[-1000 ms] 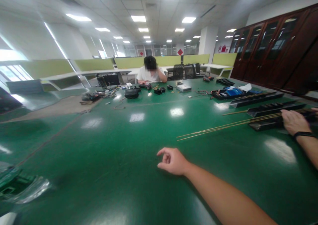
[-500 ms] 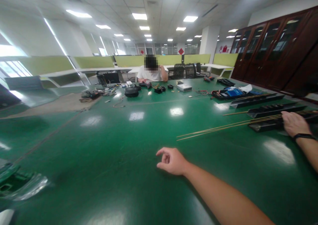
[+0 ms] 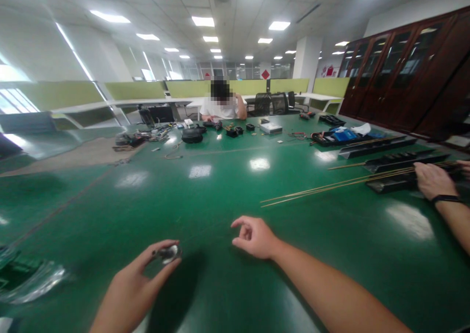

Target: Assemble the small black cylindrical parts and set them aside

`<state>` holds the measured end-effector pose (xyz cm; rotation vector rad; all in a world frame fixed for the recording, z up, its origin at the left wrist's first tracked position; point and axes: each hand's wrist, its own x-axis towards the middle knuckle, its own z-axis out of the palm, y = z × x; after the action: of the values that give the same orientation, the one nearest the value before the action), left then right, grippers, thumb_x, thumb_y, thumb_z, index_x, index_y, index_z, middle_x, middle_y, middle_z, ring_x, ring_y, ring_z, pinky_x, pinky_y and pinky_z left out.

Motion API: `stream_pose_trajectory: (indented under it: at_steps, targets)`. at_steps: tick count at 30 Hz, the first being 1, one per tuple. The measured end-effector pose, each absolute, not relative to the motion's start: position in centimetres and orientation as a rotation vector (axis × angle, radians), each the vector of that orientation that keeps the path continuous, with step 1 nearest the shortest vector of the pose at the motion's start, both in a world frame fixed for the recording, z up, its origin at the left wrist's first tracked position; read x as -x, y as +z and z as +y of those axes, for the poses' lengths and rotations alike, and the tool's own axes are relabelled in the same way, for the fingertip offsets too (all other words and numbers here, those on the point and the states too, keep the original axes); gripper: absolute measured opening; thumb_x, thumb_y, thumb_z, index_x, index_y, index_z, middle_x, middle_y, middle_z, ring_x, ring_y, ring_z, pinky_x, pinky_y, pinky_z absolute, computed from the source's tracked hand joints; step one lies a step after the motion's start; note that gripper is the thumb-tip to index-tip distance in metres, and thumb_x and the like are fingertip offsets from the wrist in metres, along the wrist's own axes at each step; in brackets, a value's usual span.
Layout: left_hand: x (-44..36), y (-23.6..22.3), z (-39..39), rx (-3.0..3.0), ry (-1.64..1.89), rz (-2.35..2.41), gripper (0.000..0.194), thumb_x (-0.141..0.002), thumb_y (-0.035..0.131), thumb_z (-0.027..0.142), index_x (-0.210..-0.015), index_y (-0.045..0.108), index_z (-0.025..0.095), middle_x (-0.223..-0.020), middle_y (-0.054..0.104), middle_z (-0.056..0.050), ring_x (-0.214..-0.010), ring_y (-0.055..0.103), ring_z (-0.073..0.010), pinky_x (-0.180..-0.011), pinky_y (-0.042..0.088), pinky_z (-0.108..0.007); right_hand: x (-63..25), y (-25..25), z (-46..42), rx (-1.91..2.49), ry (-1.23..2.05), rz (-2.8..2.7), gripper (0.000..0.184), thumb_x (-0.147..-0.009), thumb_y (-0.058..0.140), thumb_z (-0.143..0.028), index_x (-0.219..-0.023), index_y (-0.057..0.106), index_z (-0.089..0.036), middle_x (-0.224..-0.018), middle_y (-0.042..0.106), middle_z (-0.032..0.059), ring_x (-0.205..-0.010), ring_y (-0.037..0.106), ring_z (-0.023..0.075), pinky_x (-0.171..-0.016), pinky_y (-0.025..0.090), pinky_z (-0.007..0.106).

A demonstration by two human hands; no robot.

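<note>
My left hand (image 3: 134,279) is raised over the green table (image 3: 198,201) at the lower left. Its thumb and fingers pinch a small round object (image 3: 169,254), silvery on its face and with a dark bit at its left side; its kind I cannot make out. My right hand (image 3: 253,237) rests on the tabletop near the middle. The index finger and thumb of that hand stand apart, the other fingers are curled, and nothing shows between them. Just beyond it are the left ends of thin brass-coloured rods (image 3: 312,192).
At right, another person's hand (image 3: 435,181) lies on a black channel (image 3: 385,183) with the rods. A clear plastic item (image 3: 40,279) is at lower left. A black case (image 3: 191,135) and a white box (image 3: 270,128) stand toward the far edge, where a person (image 3: 223,108) sits.
My left hand has come into view from below, holding the small round object. My right hand stays in place. The camera has shifted slightly. Part of another hand now shows at the right edge.
</note>
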<state>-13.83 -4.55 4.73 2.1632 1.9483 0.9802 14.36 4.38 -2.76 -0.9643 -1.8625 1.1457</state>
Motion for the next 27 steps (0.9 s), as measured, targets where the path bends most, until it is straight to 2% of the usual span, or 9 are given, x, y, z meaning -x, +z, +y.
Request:
stream_pose_trajectory:
  at_steps: [3, 6, 13, 27]
  targets:
    - [10.1, 4.6, -0.9, -2.106, 0.946, 1.716, 0.037, -0.081, 0.065, 0.05, -0.106, 0.068, 0.023, -0.098, 0.074, -0.004, -0.087, 0.071, -0.0228, -0.079, 0.059, -0.034, -14.4, -2.5, 4.4, 0.986, 1.107, -1.76, 0.038, -0.076, 0.068, -0.022, -0.113, 0.063, -0.017, -0.061, 0.058, -0.0056, -0.053, 0.05, 0.01, -0.053, 0.04, 0.021]
    - [7.0, 3.6, 1.9, -2.001, 0.993, 1.545, 0.032, -0.081, 0.066, 0.04, -0.106, 0.066, 0.02, -0.102, 0.073, -0.006, -0.091, 0.07, -0.0217, -0.089, 0.057, -0.036, -14.5, -2.5, 4.5, 1.027, 1.066, -1.702, 0.036, -0.077, 0.066, -0.02, -0.112, 0.063, -0.017, -0.059, 0.055, -0.0062, -0.051, 0.049, 0.01, -0.051, 0.039, 0.021]
    - [5.7, -0.3, 3.2, -1.93, 0.986, 1.431, 0.028, -0.079, 0.069, 0.033, -0.104, 0.067, 0.02, -0.101, 0.072, -0.005, -0.091, 0.068, -0.0207, -0.086, 0.055, -0.034, -14.2, -3.0, 4.6, 1.074, 1.067, -1.76, 0.033, -0.076, 0.065, -0.02, -0.109, 0.064, -0.019, -0.06, 0.057, -0.0056, -0.051, 0.051, 0.0102, -0.051, 0.039, 0.021]
    - [5.7, -1.3, 3.2, -1.896, 0.983, 1.409, 0.031, -0.076, 0.072, 0.033, -0.105, 0.069, 0.022, -0.105, 0.071, -0.005, -0.096, 0.066, -0.0225, -0.09, 0.052, -0.036, -14.3, -2.8, 4.1, 1.052, 1.086, -1.836, 0.026, -0.078, 0.065, -0.021, -0.104, 0.067, -0.019, -0.059, 0.059, -0.0052, -0.049, 0.051, 0.0093, -0.05, 0.039, 0.02]
